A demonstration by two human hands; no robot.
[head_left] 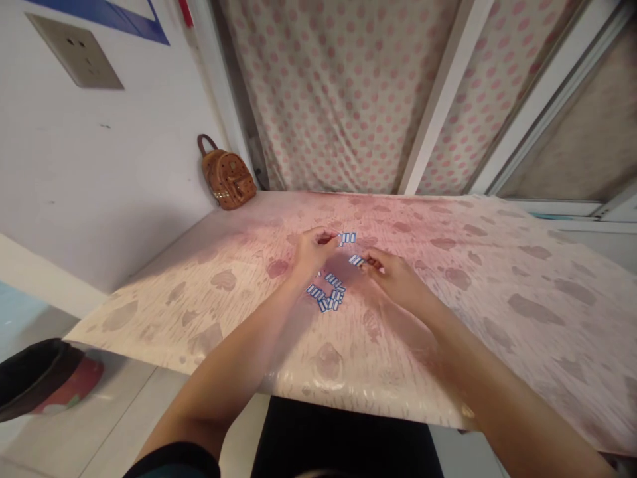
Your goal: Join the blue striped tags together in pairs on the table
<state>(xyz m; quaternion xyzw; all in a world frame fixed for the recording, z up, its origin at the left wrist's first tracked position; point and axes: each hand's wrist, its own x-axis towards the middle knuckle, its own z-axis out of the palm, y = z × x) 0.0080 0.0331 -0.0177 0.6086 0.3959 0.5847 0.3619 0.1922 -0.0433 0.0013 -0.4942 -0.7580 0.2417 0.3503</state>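
My left hand (313, 249) is closed in a pinch above the table, on the end of a small blue-and-white striped strip (350, 238) that sticks out to the right. Lower and to the right, my right hand (391, 269) pinches a second small striped strip (355, 260), which points left. Between my forearms, several more blue-and-white strips (328, 295) lie in a loose, overlapping cluster on the tabletop. What is printed on the strips is too small to read.
A pink patterned cover (497, 318) lies over the table. At its far left corner a small brown backpack-shaped bag (229, 179) leans by the wall. Polka-dot curtains (343, 93) hang behind. On the floor at left stands a dark-rimmed bin (64, 382).
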